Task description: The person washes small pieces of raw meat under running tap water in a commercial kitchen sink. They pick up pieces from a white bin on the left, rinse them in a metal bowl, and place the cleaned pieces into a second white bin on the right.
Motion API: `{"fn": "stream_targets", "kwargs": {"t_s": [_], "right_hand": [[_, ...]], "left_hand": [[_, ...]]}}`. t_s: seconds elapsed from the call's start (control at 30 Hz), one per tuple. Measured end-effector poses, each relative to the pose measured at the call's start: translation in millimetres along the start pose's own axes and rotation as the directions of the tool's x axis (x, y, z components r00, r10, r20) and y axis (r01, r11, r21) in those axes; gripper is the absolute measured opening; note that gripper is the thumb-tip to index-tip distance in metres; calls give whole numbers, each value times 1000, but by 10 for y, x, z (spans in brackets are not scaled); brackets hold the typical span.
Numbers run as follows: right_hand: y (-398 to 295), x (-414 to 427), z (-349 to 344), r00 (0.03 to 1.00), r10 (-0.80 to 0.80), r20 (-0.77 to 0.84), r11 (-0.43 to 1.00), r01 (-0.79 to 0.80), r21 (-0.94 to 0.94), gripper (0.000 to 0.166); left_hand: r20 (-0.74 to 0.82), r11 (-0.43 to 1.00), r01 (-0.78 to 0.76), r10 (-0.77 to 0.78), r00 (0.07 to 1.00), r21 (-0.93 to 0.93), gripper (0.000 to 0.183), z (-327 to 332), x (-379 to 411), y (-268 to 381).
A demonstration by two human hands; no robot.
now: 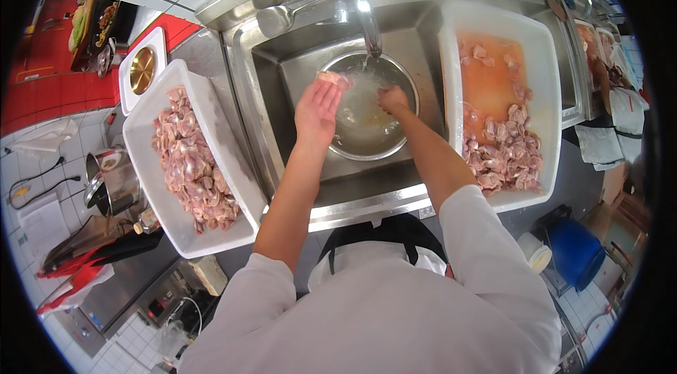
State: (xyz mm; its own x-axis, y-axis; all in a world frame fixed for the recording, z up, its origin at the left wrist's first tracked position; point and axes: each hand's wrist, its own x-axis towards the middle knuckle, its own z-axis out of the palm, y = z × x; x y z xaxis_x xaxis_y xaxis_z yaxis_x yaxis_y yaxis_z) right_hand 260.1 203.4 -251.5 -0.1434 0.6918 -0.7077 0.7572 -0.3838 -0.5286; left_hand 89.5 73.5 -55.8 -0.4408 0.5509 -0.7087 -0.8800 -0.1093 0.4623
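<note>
Over the left side of a round metal bowl [411,133], my left hand [319,109] is turned palm up. A pale pink piece of raw meat [335,79], which looks like a poultry gizzard, lies at its fingertips. My right hand [393,99] is at the bowl's right side, fingers curled down at the cloudy water [365,115]; whether they hold anything is hidden. The bowl stands in a stainless steel sink [296,75]. Above it a faucet [368,20] runs a thin stream of water.
Left of the sink, a white plastic tub [145,173] holds a heap of raw gizzards [193,162]. On the right, another white tub [547,109] has reddish water and more gizzards [508,157]. A metal ladle [275,21] lies behind the basin. A co-worker's hand [598,75] shows at far right.
</note>
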Motion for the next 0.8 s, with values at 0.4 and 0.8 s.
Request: {"fn": "stream_targets", "kwargs": {"t_s": [0.4,0.8], "right_hand": [[-540,-666,211,904,-372,-210,626,411,663,16],[-1103,-1476,-269,724,-626,-290,715,681,157,13]], "left_hand": [[23,998,-39,37,999,59,35,-461,383,-132],[99,975,-136,120,988,174,31,-76,134,-392]]}}
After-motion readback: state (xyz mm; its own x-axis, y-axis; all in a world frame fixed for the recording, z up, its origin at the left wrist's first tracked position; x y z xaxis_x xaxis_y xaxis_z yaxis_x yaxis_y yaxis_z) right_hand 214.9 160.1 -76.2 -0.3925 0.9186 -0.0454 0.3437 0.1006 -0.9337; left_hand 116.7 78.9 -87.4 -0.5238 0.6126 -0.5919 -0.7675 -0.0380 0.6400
